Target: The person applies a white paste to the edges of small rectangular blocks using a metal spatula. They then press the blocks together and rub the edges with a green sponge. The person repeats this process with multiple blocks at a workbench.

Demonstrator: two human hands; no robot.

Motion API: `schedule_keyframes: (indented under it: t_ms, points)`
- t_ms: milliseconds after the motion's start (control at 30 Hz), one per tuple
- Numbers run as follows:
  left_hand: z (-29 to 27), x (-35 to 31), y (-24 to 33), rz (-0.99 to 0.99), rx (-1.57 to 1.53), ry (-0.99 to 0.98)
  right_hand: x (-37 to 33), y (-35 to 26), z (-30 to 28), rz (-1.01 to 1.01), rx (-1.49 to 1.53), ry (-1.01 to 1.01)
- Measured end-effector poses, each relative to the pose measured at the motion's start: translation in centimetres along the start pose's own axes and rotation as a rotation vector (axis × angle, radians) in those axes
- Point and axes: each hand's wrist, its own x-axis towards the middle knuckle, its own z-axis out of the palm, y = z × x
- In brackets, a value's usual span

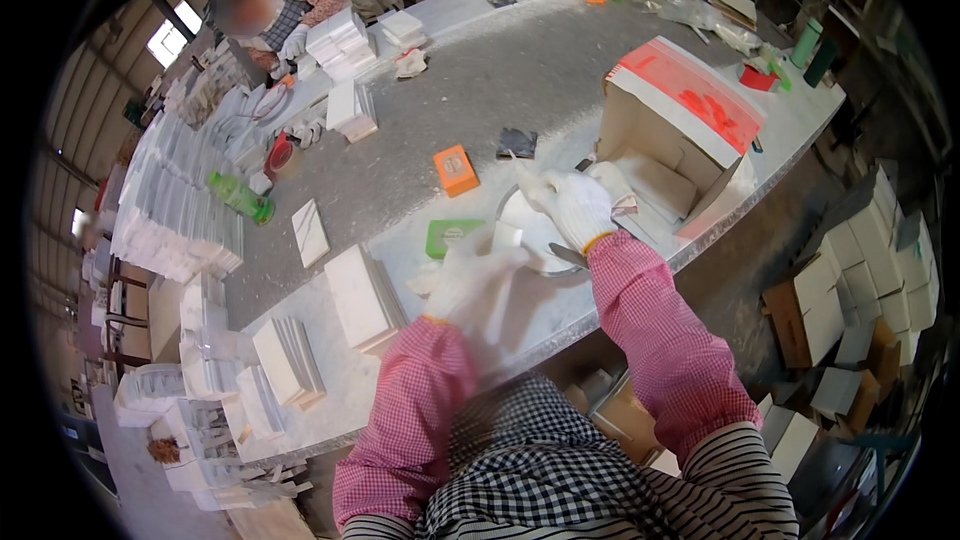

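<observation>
My left hand (472, 278), in a white glove, is smeared by motion beside the green box (452, 237). A small white piece (507, 236) shows at its fingertips; whether the hand grips it is unclear. Over a round bowl (530, 220) with white contents is my right hand (572, 208), also gloved. Its fingers are bent together, and what they hold, if anything, is hidden. Below the right wrist, a dark flat blade (568, 256) lies at the bowl's rim. A stack of white tiles (362, 292) stands left of my left hand.
An open carton (680, 130) with a red-marked flap stands right of the bowl. Beyond it lie an orange box (456, 171) and a dark square pad (517, 143). A green bottle (241, 197) lies at left. A co-worker (285, 15) stands at far left near tile stacks.
</observation>
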Motion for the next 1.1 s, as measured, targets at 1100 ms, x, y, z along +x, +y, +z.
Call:
schedule_keyframes:
  t_ms: [1100]
  points:
    - [-1.5, 0.7, -3.3, 0.009, -0.146, -0.049, -9.2, 2.5, -5.7, 0.255, 0.509, -0.247]
